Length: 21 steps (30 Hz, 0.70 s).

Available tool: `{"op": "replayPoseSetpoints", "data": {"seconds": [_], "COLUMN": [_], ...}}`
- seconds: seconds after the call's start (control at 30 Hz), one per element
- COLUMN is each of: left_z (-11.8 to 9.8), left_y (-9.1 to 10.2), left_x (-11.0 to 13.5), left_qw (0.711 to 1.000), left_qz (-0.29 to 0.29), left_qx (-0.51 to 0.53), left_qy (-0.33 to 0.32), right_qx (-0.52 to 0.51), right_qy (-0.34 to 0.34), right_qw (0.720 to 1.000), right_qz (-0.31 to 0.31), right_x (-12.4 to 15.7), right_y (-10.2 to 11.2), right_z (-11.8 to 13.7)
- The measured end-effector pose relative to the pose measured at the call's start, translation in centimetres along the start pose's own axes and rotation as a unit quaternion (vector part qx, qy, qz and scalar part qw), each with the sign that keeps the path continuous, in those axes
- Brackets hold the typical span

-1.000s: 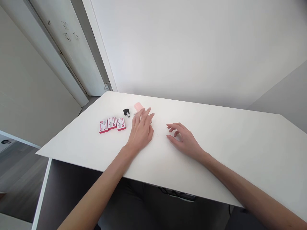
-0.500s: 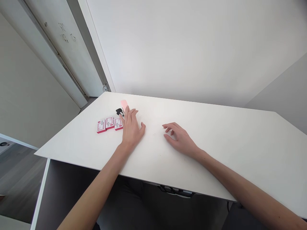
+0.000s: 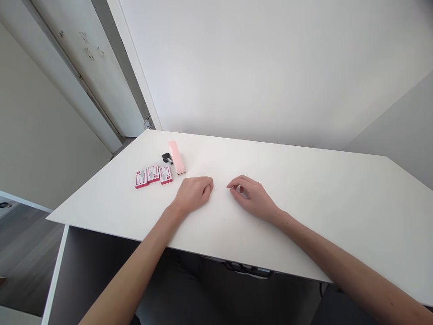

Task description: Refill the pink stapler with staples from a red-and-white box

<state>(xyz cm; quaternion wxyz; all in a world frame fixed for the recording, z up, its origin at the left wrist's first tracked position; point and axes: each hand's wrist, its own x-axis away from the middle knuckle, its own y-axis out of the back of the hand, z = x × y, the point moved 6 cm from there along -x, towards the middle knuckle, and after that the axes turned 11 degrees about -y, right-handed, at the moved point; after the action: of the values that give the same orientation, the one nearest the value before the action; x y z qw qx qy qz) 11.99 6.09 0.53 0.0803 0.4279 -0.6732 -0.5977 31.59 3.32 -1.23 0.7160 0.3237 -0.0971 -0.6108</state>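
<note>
My left hand (image 3: 194,192) rests on the white table (image 3: 304,198), its fingers curled into a loose fist with nothing visible in it. My right hand (image 3: 253,197) lies a short way to its right, fingers bent but apart, fingertips touching the tabletop and holding nothing. A pink stapler (image 3: 176,157) lies beyond my left hand, apart from it. A small black staple remover (image 3: 167,158) sits against the stapler's left side. Three red and white staple boxes (image 3: 153,175) lie in a row to the left of my left hand.
The table's near edge (image 3: 189,248) runs across in front of me, with a dark gap and cables below. A white wall stands behind the table. A doorway and door frame (image 3: 101,90) lie off the table's left corner.
My left hand has let go of the pink stapler near the boxes, drawn back toward me and curled shut. My right hand has barely moved and its fingers have bent in slightly.
</note>
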Motion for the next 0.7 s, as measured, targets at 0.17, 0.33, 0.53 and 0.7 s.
{"op": "replayPoseSetpoints", "data": {"seconds": [0.17, 0.33, 0.53, 0.7], "left_z": [0.4, 0.27, 0.27, 0.35], "left_y": [-0.29, -0.51, -0.54, -0.65], "left_x": [-0.06, -0.16, -0.29, -0.32], "left_qw": [1.0, 0.999, 0.999, 0.999], "left_qz": [0.017, 0.03, 0.033, 0.037], "left_qx": [-0.003, -0.002, 0.003, -0.003], "left_qy": [0.022, 0.015, 0.016, 0.016], "right_qx": [-0.002, -0.003, -0.002, 0.0], "right_qy": [-0.004, -0.017, -0.037, -0.039], "right_qw": [1.0, 1.0, 0.999, 0.999], "right_qz": [0.005, 0.003, 0.008, 0.009], "right_x": [0.05, 0.05, -0.04, -0.04], "right_y": [0.03, 0.11, 0.17, 0.21], "right_z": [0.11, 0.21, 0.23, 0.39]}}
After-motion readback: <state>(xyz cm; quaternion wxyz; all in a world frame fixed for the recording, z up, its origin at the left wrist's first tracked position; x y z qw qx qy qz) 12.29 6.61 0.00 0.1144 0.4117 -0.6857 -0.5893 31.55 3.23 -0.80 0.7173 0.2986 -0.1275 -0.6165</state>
